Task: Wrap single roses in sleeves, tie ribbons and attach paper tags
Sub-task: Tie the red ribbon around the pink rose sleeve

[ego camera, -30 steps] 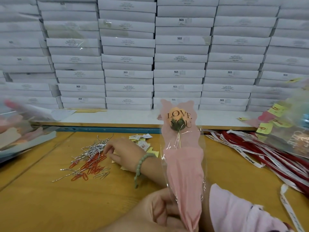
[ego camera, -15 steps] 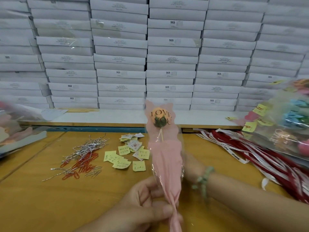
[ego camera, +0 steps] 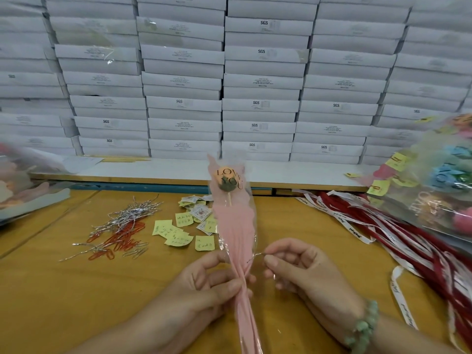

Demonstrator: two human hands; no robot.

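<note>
Rose (ego camera: 228,180) in pink sleeve (ego camera: 235,226) stood upright over bench (ego camera: 76,290), left hand (ego camera: 204,284) gripping the sleeve's gathered neck, right hand (ego camera: 301,269) pinching silver tie (ego camera: 258,255) at its right edge; tags (ego camera: 178,233) and clips (ego camera: 120,238) lay behind, ribbons (ego camera: 383,231) to the right.

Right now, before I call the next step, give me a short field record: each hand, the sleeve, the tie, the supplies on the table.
left hand: grips the gathered neck of the pink sleeve
right hand: pinches a silver twist tie, its free end at the sleeve's edge
rose: upright inside the sleeve
tie: not seen wrapped round the neck
table, left of sleeve: twist tie pile, paper clips, yellow notes
table, right: ribbons
</note>
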